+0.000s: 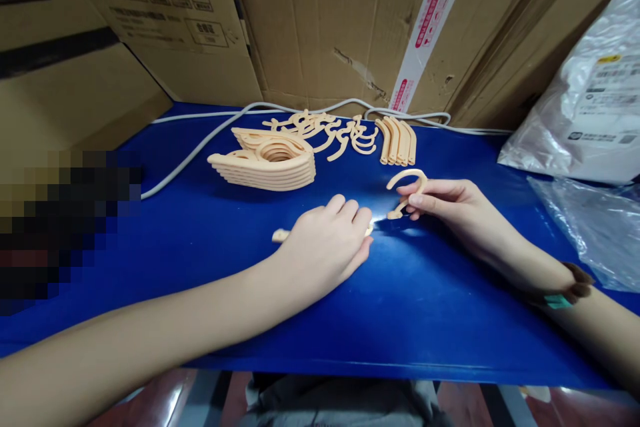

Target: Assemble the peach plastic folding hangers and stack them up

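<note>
My left hand (327, 240) is closed over a beige plastic piece (281, 235) on the blue table; one end sticks out at the left, a bit shows by the fingertips, and the palm hides the middle. Just right of it, my right hand (435, 203) pinches a beige hook (420, 181) between thumb and fingers, its curve upward and its small foot pointing down toward the left hand. The hook and the held piece are apart. Behind the hands lie a stack of beige curved frames (267, 167), loose hooks (327, 133) and a row of beige arm pieces (397, 141).
A white cable (187, 160) runs along the back of the blue table (400, 327). Cardboard boxes (320, 27) stand behind and at the left. A plastic-wrapped package (583, 107) and a clear bag (593, 230) are at the right. The far left is pixelated.
</note>
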`<state>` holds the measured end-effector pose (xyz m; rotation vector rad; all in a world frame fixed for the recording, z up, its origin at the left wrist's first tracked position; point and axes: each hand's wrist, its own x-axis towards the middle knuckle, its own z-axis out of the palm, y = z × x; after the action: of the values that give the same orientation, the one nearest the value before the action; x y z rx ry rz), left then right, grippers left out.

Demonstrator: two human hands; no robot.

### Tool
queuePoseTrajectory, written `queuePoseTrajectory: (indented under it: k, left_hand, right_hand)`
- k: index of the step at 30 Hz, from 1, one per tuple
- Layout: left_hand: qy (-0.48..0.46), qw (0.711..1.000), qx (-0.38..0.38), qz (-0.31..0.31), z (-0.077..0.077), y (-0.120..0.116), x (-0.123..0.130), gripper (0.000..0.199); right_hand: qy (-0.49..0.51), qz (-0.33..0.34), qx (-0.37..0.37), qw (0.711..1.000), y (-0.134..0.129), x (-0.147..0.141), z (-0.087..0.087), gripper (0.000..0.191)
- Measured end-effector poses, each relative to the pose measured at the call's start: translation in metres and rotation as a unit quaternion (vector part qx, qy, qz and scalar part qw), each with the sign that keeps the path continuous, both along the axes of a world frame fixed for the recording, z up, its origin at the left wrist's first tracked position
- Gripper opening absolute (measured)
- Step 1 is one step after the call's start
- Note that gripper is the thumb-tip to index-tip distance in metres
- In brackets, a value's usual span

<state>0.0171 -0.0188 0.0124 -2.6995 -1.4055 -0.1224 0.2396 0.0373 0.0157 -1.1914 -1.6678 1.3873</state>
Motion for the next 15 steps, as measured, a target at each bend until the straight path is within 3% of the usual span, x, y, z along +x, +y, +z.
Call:
queuePoseTrajectory:
  k: [5,10,15]
  left_hand:
    - [-0.015,0.999,0.024,-0.031,-0.007,0.01,0.0,0.017]
    - [-0.036,0.997,0.062,-0.034,-0.016,0.016,0.002,0.014]
    - [-0.115,0.993,0.027,-0.021,-0.015,0.014,0.003,0.018]
  right_hand:
    - [-0.009,0.02,0.026,0.999,-0.001,-0.001,-0.001,0.015]
    - [0.015,0.018,-0.018,1.0,-0.001,-0.005,-0.003,0.019]
    - [0.056,0.024,-0.048,0.997,0.0,-0.006,-0.003,0.022]
